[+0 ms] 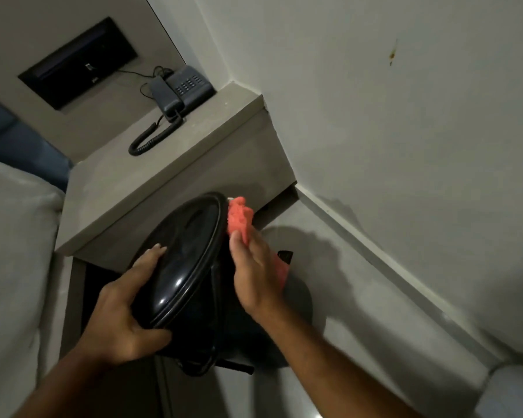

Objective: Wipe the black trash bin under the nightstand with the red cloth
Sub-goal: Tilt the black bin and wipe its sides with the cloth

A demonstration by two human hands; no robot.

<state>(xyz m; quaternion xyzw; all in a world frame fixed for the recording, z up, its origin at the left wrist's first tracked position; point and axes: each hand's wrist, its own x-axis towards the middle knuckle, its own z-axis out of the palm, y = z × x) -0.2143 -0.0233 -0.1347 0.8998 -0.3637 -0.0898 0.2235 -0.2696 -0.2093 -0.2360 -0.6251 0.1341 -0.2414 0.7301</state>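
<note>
The black trash bin (224, 312) stands on the floor in front of the grey nightstand (175, 176), its glossy lid (181, 251) tilted up. My left hand (124, 303) grips the lid from the left, thumb under its lower rim. My right hand (254, 273) holds the red cloth (239, 220) bunched in its fingers. The cloth presses against the lid's upper right edge, and more of it hangs behind my palm.
A dark corded phone (181, 86) sits on the nightstand top, its coiled cord trailing forward. A black wall panel (79, 63) is behind it. A pale bed (12, 251) lies at the left. The white wall (405, 116) and skirting close the right side.
</note>
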